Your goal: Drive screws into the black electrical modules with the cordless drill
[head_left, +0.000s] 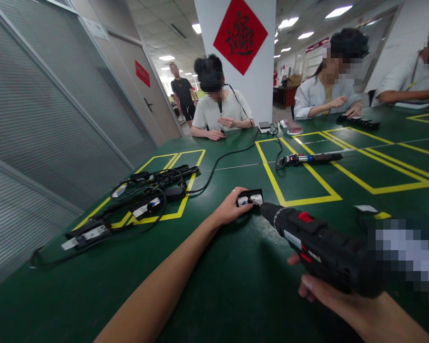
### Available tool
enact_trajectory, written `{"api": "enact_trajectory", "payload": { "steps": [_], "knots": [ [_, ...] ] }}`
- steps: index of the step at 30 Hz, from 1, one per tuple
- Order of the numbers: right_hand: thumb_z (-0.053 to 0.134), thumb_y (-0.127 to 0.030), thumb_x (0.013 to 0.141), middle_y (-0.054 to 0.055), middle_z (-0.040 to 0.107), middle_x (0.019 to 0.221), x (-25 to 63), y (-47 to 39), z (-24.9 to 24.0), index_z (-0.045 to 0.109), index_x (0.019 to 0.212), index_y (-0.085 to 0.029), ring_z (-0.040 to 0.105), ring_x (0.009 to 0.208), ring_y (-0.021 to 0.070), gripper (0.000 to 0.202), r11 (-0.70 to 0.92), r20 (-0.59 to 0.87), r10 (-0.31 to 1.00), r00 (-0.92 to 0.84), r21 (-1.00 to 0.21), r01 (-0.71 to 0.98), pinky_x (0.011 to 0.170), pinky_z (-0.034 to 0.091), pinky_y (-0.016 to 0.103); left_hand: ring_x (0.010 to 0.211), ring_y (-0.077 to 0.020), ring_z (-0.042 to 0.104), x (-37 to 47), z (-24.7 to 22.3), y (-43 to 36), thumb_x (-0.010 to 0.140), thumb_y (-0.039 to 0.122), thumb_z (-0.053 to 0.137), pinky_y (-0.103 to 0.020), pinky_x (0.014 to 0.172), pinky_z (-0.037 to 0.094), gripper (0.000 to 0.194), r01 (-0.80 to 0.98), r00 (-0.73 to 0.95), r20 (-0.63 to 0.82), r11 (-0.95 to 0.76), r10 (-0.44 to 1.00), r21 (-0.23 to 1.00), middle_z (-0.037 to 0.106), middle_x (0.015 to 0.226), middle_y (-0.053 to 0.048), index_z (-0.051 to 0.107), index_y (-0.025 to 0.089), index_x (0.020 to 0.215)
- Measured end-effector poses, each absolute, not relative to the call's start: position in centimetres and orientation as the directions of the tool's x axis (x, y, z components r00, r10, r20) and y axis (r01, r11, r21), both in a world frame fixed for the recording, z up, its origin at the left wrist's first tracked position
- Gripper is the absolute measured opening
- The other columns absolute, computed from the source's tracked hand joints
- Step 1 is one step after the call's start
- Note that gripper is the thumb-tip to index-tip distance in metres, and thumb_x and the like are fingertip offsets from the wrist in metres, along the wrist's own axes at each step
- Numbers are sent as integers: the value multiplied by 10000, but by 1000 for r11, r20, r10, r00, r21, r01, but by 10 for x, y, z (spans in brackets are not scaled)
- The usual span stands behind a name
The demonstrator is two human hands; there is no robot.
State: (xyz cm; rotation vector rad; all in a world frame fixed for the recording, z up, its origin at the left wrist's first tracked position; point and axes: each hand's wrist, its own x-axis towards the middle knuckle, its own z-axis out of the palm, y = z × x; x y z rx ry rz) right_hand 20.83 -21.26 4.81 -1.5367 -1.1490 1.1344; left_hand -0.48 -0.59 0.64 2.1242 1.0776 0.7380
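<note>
My left hand (231, 207) is closed on a small black case (250, 194) with white parts inside, lying on the green table. A black and red cordless drill (318, 247) is held in my right hand (318, 290), whose fingers wrap round its partly hidden handle. The drill points left, and the tip of its bit is at the case, beside my left fingertips. Whether the bit touches a screw is too small to tell.
Black power adapters and cables (157, 190) lie on the left of the green table (214, 262). An electric screwdriver (312, 158) rests beyond the drill. Yellow tape rectangles (309, 200) mark the tabletop. Several people sit across the table; one person (183, 90) stands behind.
</note>
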Motion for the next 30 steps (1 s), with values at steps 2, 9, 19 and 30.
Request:
{"api": "enact_trajectory", "payload": {
  "steps": [2,9,19,30],
  "knots": [
    [581,-418,695,43,730,877,210,-212,45,541,1043,-281,671,516,191,376,-192,-167,976,138,-962,195,494,567,343,982,-214,564,-5,7,-6,771,361,619,-353,890,452,464,479,509,197,-466,838,744,569,1104,-73,490,183,1179],
    [508,-487,792,26,696,667,221,-218,54,584,781,-234,654,566,197,264,-263,-271,962,24,-905,334,654,525,388,999,-216,556,-7,7,-6,772,351,615,-352,906,445,470,481,513,200,-472,835,739,561,1117,-76,482,181,1190],
    [496,-537,742,25,629,603,214,-219,79,538,463,-277,638,647,222,384,-346,-337,937,89,-869,354,597,506,317,999,-216,551,-8,3,-5,772,355,610,-350,911,438,463,485,511,224,-493,830,722,560,1107,-72,488,179,1183],
    [381,-563,803,44,706,659,227,-222,69,570,535,-264,657,656,222,444,-241,-296,955,-3,-781,576,597,499,302,1000,-217,543,-8,3,-3,802,400,584,-346,900,431,443,476,517,223,-494,826,728,559,1098,-67,488,186,1179]
  ]
}}
